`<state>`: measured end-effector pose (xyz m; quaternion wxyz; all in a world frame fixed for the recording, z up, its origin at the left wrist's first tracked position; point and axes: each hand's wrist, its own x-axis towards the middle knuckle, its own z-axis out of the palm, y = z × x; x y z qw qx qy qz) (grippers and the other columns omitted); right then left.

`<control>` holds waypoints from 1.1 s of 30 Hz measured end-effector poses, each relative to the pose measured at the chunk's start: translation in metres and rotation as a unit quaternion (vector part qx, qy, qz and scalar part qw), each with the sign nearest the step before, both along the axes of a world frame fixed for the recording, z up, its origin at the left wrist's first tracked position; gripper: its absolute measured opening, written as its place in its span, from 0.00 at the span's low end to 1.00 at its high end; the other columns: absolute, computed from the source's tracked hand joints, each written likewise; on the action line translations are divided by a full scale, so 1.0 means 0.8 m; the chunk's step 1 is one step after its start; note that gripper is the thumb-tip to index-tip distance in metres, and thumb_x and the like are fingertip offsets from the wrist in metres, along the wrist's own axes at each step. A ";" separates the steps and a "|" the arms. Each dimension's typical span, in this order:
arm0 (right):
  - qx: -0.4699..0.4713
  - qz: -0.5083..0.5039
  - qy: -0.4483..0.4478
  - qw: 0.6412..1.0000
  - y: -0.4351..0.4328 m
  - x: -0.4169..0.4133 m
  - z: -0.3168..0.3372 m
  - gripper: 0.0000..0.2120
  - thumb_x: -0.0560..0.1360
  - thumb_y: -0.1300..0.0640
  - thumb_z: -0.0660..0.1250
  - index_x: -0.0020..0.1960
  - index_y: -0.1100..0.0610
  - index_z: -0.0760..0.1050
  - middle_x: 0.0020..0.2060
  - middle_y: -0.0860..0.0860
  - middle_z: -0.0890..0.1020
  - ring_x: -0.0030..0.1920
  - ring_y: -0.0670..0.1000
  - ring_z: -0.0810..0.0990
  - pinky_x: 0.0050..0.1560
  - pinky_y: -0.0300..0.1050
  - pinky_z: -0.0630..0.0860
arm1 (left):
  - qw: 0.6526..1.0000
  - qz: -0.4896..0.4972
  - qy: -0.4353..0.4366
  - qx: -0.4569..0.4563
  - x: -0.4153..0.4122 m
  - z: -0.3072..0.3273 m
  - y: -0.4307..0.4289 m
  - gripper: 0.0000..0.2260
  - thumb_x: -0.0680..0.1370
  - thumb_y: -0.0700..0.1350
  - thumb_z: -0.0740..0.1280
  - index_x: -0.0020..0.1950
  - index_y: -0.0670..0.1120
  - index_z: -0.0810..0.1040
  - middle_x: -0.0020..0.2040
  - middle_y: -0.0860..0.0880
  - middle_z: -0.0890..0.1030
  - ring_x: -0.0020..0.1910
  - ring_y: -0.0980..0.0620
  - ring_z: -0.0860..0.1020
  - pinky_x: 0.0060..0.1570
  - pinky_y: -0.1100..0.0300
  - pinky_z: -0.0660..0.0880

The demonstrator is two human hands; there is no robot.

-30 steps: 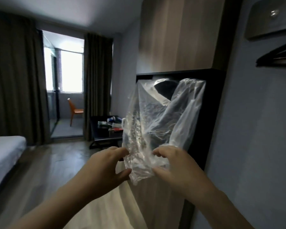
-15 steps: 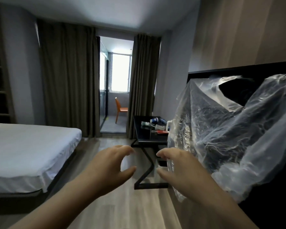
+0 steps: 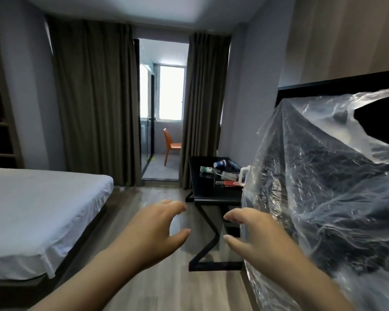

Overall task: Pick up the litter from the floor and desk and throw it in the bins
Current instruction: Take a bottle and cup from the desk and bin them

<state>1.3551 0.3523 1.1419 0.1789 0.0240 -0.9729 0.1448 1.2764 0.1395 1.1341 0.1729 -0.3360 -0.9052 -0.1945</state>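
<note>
Litter (image 3: 222,173) lies uncollected on the black desk (image 3: 211,196), centre right of frame: toppled bottles, a blue-and-white cup, a red packet.

Your left hand (image 3: 153,232), lower centre, is loosely curled with thumb and fingers apart and holds nothing.

Your right hand (image 3: 256,236) curves the same way, thumb and forefinger parted. It is hard against the edge of the clear plastic bag (image 3: 323,187) that fills the right side. Cannot tell whether the hidden fingers grip the film.

Progress, judged: early. Nothing is off the desk and no bin is in view. Left to do: gather the desk items, check the floor, bin everything.

Floor (image 3: 144,198): wood-look planks, glossy near the desk. Bed (image 3: 32,209) lower left, dark curtains (image 3: 94,104) upper left, orange chair (image 3: 171,142) beyond the glass door.
</note>
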 end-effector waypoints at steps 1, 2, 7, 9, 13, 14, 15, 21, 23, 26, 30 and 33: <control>0.002 -0.001 -0.003 1.000 0.004 -0.019 -0.004 0.19 0.74 0.44 0.66 0.64 0.44 0.72 0.56 0.39 0.76 0.58 0.39 0.74 0.59 0.39 0.72 | 1.000 0.000 -0.002 0.000 -0.020 -0.003 0.004 0.20 0.76 0.61 0.63 0.67 0.58 0.69 0.62 0.61 0.74 0.59 0.63 0.73 0.56 0.69 0.70; 0.003 -0.002 -0.004 1.000 0.007 -0.040 -0.007 0.19 0.74 0.44 0.66 0.64 0.44 0.72 0.56 0.39 0.76 0.58 0.39 0.74 0.59 0.39 0.73 | 1.000 0.000 -0.006 0.001 -0.040 -0.007 0.006 0.20 0.76 0.61 0.63 0.66 0.58 0.69 0.62 0.61 0.74 0.59 0.63 0.73 0.55 0.70 0.69; -0.003 -0.009 -0.012 1.000 0.006 -0.152 -0.025 0.17 0.73 0.45 0.66 0.61 0.44 0.73 0.53 0.38 0.76 0.56 0.39 0.74 0.58 0.40 0.73 | 1.000 -0.007 -0.027 -0.003 -0.151 -0.028 0.006 0.20 0.76 0.60 0.63 0.66 0.57 0.69 0.62 0.61 0.74 0.59 0.63 0.72 0.53 0.72 0.67; -0.003 -0.011 -0.016 1.000 -0.001 -0.202 -0.028 0.16 0.74 0.45 0.66 0.61 0.45 0.74 0.53 0.39 0.77 0.55 0.40 0.74 0.57 0.39 0.73 | 1.000 -0.006 -0.028 0.000 -0.203 -0.029 0.000 0.20 0.76 0.60 0.63 0.66 0.57 0.70 0.62 0.61 0.74 0.59 0.63 0.72 0.51 0.73 0.66; -0.010 -0.022 -0.023 0.999 -0.022 -0.305 -0.022 0.15 0.74 0.45 0.66 0.60 0.44 0.74 0.51 0.41 0.77 0.53 0.41 0.75 0.55 0.37 0.74 | 0.999 -0.010 -0.035 0.009 -0.308 -0.026 -0.017 0.20 0.76 0.59 0.63 0.67 0.56 0.69 0.62 0.60 0.74 0.60 0.62 0.72 0.56 0.70 0.68; -0.011 -0.025 -0.024 0.999 -0.027 -0.328 -0.022 0.15 0.74 0.44 0.66 0.60 0.44 0.74 0.51 0.40 0.77 0.53 0.41 0.75 0.55 0.36 0.73 | 0.999 -0.013 -0.039 0.006 -0.333 -0.026 -0.020 0.21 0.76 0.59 0.63 0.67 0.57 0.69 0.63 0.60 0.74 0.61 0.62 0.72 0.57 0.69 0.68; -0.012 -0.029 -0.025 0.999 -0.030 -0.351 -0.022 0.15 0.74 0.44 0.66 0.60 0.43 0.73 0.52 0.40 0.77 0.53 0.40 0.75 0.55 0.36 0.73 | 0.999 -0.016 -0.043 0.003 -0.358 -0.027 -0.022 0.21 0.76 0.60 0.63 0.68 0.57 0.68 0.63 0.60 0.74 0.62 0.62 0.72 0.58 0.68 0.69; -0.027 -0.052 -0.054 0.997 -0.028 -0.469 -0.039 0.18 0.74 0.44 0.66 0.63 0.44 0.73 0.54 0.40 0.77 0.56 0.40 0.74 0.56 0.35 0.72 | 0.997 -0.039 -0.067 0.001 -0.490 -0.046 -0.016 0.22 0.76 0.60 0.63 0.68 0.57 0.68 0.63 0.60 0.73 0.62 0.62 0.72 0.57 0.69 0.69; -0.032 -0.056 -0.061 0.996 -0.022 -0.509 -0.046 0.18 0.74 0.44 0.67 0.63 0.43 0.73 0.55 0.39 0.77 0.56 0.40 0.74 0.57 0.35 0.72 | 0.997 -0.045 -0.069 -0.006 -0.531 -0.054 -0.009 0.22 0.76 0.60 0.63 0.69 0.57 0.67 0.63 0.60 0.73 0.62 0.62 0.72 0.55 0.71 0.67; -0.037 -0.059 -0.061 0.996 -0.008 -0.575 -0.056 0.18 0.74 0.44 0.67 0.63 0.44 0.73 0.55 0.39 0.77 0.56 0.39 0.74 0.56 0.33 0.71 | 0.996 -0.046 -0.071 -0.012 -0.601 -0.062 0.005 0.21 0.76 0.59 0.63 0.68 0.57 0.68 0.64 0.59 0.73 0.62 0.62 0.72 0.55 0.70 0.67; -0.045 -0.056 -0.055 0.996 0.013 -0.671 -0.068 0.17 0.74 0.45 0.67 0.62 0.44 0.73 0.55 0.40 0.77 0.56 0.40 0.75 0.58 0.36 0.73 | 0.997 -0.031 -0.066 -0.012 -0.698 -0.069 0.020 0.21 0.76 0.60 0.64 0.67 0.57 0.69 0.62 0.60 0.74 0.60 0.63 0.73 0.54 0.70 0.68; -0.060 -0.051 -0.056 0.995 0.039 -0.743 -0.067 0.16 0.74 0.45 0.67 0.61 0.44 0.74 0.54 0.41 0.78 0.56 0.40 0.74 0.58 0.37 0.73 | 0.997 -0.021 -0.065 -0.022 -0.769 -0.064 0.039 0.20 0.75 0.61 0.63 0.66 0.58 0.70 0.62 0.61 0.74 0.59 0.63 0.73 0.53 0.70 0.69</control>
